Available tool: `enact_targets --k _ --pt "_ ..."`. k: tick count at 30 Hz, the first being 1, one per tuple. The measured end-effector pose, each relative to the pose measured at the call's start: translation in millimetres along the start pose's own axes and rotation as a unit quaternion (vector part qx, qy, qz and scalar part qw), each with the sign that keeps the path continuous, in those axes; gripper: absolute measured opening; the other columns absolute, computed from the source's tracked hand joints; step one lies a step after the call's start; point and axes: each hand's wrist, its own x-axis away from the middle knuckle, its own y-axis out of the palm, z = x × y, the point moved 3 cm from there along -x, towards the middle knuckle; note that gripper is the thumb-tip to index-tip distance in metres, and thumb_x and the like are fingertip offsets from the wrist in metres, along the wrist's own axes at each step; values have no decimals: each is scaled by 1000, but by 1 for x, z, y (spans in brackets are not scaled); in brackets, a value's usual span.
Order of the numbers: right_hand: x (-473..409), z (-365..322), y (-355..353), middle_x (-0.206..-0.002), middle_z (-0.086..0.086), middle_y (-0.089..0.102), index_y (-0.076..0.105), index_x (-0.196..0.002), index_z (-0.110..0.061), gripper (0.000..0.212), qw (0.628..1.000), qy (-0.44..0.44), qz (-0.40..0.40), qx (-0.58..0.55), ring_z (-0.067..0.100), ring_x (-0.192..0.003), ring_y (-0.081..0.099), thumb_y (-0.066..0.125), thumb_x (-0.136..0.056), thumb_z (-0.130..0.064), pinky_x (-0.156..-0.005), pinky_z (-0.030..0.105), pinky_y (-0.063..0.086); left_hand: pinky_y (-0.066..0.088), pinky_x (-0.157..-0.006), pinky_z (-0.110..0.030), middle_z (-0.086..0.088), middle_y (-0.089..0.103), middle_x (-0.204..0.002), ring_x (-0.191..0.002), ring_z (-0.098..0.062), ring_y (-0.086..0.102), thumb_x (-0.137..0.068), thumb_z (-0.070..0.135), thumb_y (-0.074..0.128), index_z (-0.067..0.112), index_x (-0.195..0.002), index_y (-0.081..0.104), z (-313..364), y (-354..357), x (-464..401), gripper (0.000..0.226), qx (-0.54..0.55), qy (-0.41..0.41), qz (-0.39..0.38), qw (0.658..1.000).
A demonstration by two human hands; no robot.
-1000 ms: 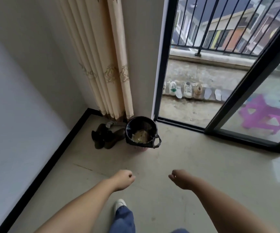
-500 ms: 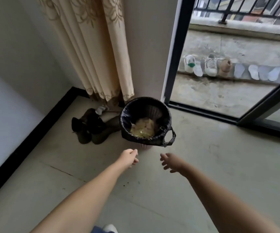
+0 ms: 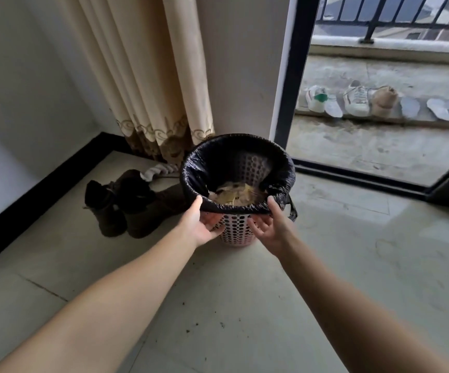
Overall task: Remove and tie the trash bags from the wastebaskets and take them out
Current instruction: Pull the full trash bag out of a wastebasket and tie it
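A pink perforated wastebasket [image 3: 235, 234] stands on the tiled floor near the corner, lined with a black trash bag [image 3: 234, 150] whose edge is folded over the rim. Crumpled paper trash [image 3: 231, 195] lies inside. My left hand [image 3: 201, 224] holds the bag's near-left edge, thumb on top of the rim and fingers under the overhang. My right hand [image 3: 271, 227] holds the near-right edge the same way. A loop of the bag hangs down at the right side.
A pair of dark boots [image 3: 121, 200] and a white sock [image 3: 156, 170] lie left of the basket. A beige curtain [image 3: 150, 76] hangs behind. The black sliding-door frame [image 3: 296, 76] opens onto a balcony with a row of shoes [image 3: 358, 100].
I have come closer to the basket. Both hands moved forward from mid-air and took hold of the bag's near edge at the rim.
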Motion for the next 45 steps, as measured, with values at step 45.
enact_targets --k 45 --pt "82 -39 1 -129 -3 52 34 -136 -26 64 702 -333 -154 610 7 -118 53 67 -82 -19 -101 28 45 42 -82 -19 3 48 -90 -87 -8 53 -95 21 45 -1 -88 65 -36 75 111 31 -493 348 -176 778"
